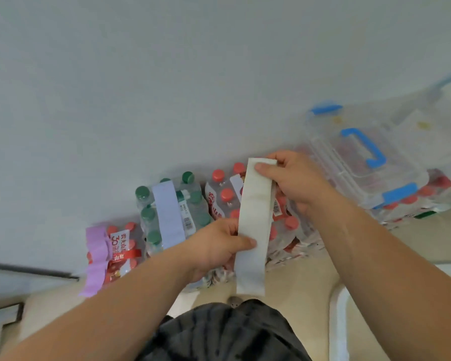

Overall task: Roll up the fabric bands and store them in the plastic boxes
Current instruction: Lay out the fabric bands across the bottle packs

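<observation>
At centre frame, a pale fabric band (254,225) hangs stretched and unrolled between both hands. Right hand (294,178) pinches its upper end; left hand (216,246) pinches it lower down, leaving the tail dangling. Clear plastic boxes (370,162) with blue handles sit at right. Lavender band (168,217) and purple band (97,259) lie on bottle packs (198,204) at left.

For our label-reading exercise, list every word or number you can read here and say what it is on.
"农夫山", "30": label on the left red-capped bottle pack.
Red print on the middle red-capped pack: blurred, unreadable.
Barcode sticker on the green-capped pack: too small.
Cream band, plastic box: none.
</observation>
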### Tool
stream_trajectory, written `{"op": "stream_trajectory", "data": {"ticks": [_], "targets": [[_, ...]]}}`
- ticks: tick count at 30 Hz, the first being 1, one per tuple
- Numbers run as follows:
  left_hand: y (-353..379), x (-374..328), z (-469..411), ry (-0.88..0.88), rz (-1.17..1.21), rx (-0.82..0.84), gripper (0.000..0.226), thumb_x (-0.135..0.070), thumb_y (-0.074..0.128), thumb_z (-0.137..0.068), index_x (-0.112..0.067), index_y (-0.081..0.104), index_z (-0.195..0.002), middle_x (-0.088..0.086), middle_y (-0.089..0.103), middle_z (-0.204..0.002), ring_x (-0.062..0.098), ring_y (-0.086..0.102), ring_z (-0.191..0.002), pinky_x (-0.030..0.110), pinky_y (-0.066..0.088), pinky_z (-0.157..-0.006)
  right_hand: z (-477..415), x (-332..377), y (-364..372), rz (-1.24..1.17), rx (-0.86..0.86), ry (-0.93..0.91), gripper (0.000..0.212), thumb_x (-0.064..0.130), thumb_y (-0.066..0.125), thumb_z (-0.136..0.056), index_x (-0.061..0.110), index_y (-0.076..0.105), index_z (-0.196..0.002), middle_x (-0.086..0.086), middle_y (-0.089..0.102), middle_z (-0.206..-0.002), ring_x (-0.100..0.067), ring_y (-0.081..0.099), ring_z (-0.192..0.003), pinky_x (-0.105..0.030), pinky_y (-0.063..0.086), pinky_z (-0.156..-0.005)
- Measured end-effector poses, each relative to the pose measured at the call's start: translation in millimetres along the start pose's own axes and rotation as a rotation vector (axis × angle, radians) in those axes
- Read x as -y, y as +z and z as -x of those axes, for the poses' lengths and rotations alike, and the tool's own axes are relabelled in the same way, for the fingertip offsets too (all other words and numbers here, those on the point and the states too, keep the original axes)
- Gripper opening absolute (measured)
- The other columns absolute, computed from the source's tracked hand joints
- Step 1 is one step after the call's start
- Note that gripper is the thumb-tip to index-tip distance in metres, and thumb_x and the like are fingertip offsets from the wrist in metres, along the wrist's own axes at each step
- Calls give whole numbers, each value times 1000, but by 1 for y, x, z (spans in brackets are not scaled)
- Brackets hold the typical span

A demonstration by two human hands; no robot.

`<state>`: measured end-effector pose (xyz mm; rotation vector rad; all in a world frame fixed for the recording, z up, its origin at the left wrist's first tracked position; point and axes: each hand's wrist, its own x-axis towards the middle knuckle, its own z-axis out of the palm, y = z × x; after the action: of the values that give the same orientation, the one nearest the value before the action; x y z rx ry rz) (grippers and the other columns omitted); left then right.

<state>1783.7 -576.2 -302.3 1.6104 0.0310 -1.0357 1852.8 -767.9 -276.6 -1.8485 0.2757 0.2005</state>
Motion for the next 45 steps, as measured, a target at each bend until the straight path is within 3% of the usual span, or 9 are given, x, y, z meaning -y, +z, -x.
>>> {"op": "stream_trajectory", "data": {"ticks": [5,11,14,20,29,35,37,41,45], "targets": [[25,-3,-37,-109,227,-187,33,-4,60,-92,-14,65,-123,7,75,-114,29,70,-107,53,54,-98,-56,-23,5,165,68,19,4,14,70,-89,17,69,-90,-4,72,-91,-21,69,-82,-32,54,-70],[23,-4,-60,-9,-282,-367,63,-16,59,-80,-33,40,-138,-5,67,-117,20,65,-106,47,56,-93,-97,-56,27,282,95,22,44,3,64,-82,20,63,-123,-5,67,-120,-23,66,-106,-40,57,-92],[25,-1,-63,62,-461,-439,69,-22,62,-88,-30,29,-148,-1,63,-125,22,63,-110,44,55,-94,-107,-62,32,357,105,-10,47,4,63,-80,24,62,-122,-3,69,-118,-24,67,-104,-40,57,-90],[14,15,-58,57,-752,-265,55,-31,58,-96,-20,43,-148,0,47,-142,20,48,-126,29,41,-106,-109,-69,40,595,53,-100,39,8,62,-84,22,62,-121,-4,65,-119,-26,63,-105,-35,53,-87],[-56,30,-4,204,-481,-539,21,-32,63,-95,-32,67,-116,-13,62,-98,0,56,-69,15,42,-66,-64,-46,84,769,-202,-391,22,19,68,-85,21,65,-107,-5,53,-112,-26,59,-93,-32,46,-69],[-147,66,53,172,-236,-776,6,-25,66,-93,-27,70,-96,-10,66,-79,7,56,-55,28,52,-58,-40,-13,171,776,-129,-492,4,14,63,-87,16,66,-87,1,58,-88,-21,55,-77,-28,35,-57],[-180,88,71,124,-221,-805,5,-23,65,-92,-24,70,-92,-8,65,-75,5,55,-51,23,46,-53,-26,5,210,621,-37,-446,5,17,63,-88,19,67,-90,3,62,-88,-17,57,-78,-29,42,-65],[-251,150,90,-66,-319,-838,8,-26,64,-91,-20,69,-94,-2,68,-87,22,65,-85,30,46,-70,3,20,304,495,296,-298,7,24,68,-89,20,70,-95,6,68,-92,-10,60,-80,-27,47,-73],[-303,205,93,-213,-322,-801,17,-31,63,-91,-19,67,-102,-4,66,-82,18,63,-79,29,43,-66,7,-5,376,551,460,-113,14,21,66,-90,20,71,-103,11,66,-101,-11,62,-95,-27,50,-84]]}}
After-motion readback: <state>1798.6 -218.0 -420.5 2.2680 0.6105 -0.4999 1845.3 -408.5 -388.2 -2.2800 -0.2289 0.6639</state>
